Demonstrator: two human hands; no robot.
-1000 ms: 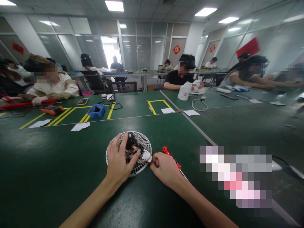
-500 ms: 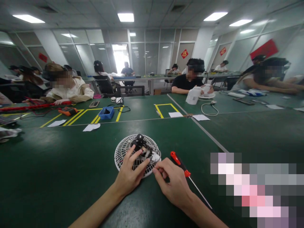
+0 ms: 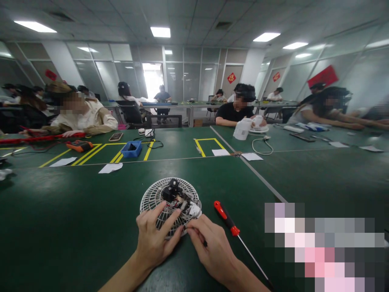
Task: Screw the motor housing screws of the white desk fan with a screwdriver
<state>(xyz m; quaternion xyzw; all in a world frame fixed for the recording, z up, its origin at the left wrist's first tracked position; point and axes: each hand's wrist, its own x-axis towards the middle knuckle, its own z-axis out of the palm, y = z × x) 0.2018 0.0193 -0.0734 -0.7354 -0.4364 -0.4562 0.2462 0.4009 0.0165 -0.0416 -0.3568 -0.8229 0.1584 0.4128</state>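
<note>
A round white fan grille (image 3: 148,199) lies on the green table before me. On top of it sits a black fan motor assembly (image 3: 173,188) with wires and a white plastic part (image 3: 195,209). Fingers spread, my left hand (image 3: 153,237) rests over the near left side of the grille, its fingertips close to the wires. My right hand (image 3: 211,243) is closed in a pinch at the grille's near right rim; what lies between its fingertips is hidden. To the right of that hand, a red and black screwdriver (image 3: 226,217) lies with its shaft towards me.
Across the table stand a blue bin (image 3: 131,150), an orange and black meter (image 3: 79,146) and a phone (image 3: 116,137). Paper slips (image 3: 111,168) lie along the table seam. A co-worker in black (image 3: 235,113) sits opposite behind a white container (image 3: 242,129). Pixelation covers the lower right.
My view has shifted slightly, so the scene sits lower and further left. The left hand has slid towards the near side of the grille. My right hand's pinch has closed nearer to the left fingertips.
</note>
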